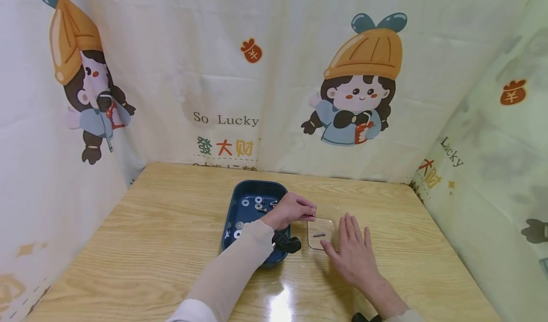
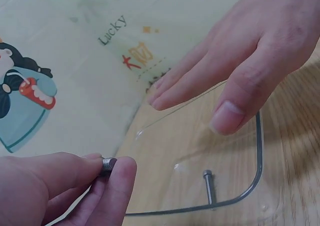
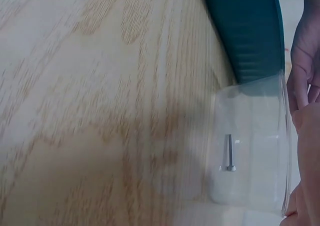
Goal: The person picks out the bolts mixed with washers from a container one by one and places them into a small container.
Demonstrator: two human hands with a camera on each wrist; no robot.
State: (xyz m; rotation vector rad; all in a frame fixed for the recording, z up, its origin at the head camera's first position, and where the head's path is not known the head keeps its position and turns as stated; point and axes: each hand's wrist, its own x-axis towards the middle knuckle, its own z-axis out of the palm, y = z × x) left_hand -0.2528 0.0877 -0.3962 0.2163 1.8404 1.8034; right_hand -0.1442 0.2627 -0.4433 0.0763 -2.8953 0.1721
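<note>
My left hand (image 1: 291, 211) reaches across the right side of the blue tray (image 1: 257, 182). Its thumb and fingertips pinch a small metal screw (image 2: 108, 165), of which only one end shows. Those fingertips are close over the far left corner of a clear plastic box (image 1: 322, 224). Inside the box lies one bolt (image 1: 319, 234) with a cylindrical head, also visible through the side in the right wrist view. My right hand (image 1: 354, 255) is at the box's right side, fingers straight and thumb spread along its near edge.
Several flat washers (image 1: 245, 202) and small screws (image 1: 262, 209) lie in the blue tray, part of it hidden by my left forearm. A black wrist mount (image 1: 287, 242) sticks out from the left wrist. Printed curtain (image 1: 282, 74) stands around the wooden table (image 1: 162, 231).
</note>
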